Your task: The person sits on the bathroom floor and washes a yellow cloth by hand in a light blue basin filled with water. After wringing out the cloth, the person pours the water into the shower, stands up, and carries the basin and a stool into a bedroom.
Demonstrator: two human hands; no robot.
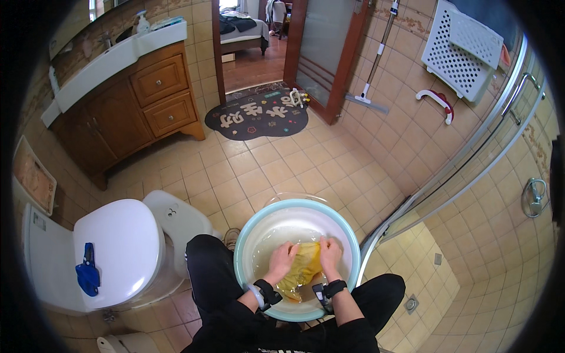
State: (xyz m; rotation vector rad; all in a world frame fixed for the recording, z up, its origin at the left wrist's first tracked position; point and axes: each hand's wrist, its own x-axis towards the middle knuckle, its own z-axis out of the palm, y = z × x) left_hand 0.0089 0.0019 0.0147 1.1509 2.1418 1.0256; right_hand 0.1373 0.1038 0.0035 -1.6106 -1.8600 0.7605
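Note:
Between my knees stands a round plastic basin [243, 282] with a pale blue rim and white inside, holding cloudy water [269, 240]. A wet yellow cloth [304, 264] stretches between my two hands, its lower part in the water. My left hand [283, 261] grips the cloth's left upper edge. On the other side, my right hand [330, 255] pinches its upper right corner. Both wrists wear black straps, and a pale bangle sits on the left one. An orange patch shows near the cloth's right side, partly under water.
To the left are a closed white toilet [119, 247] with a blue cloth item [89, 273] on its lid, and a white footstool [176, 220]. A wooden vanity [128, 114] stands farther off. A dark mat [256, 117] lies by the doorway; a glass shower enclosure [459, 167] curves along the right.

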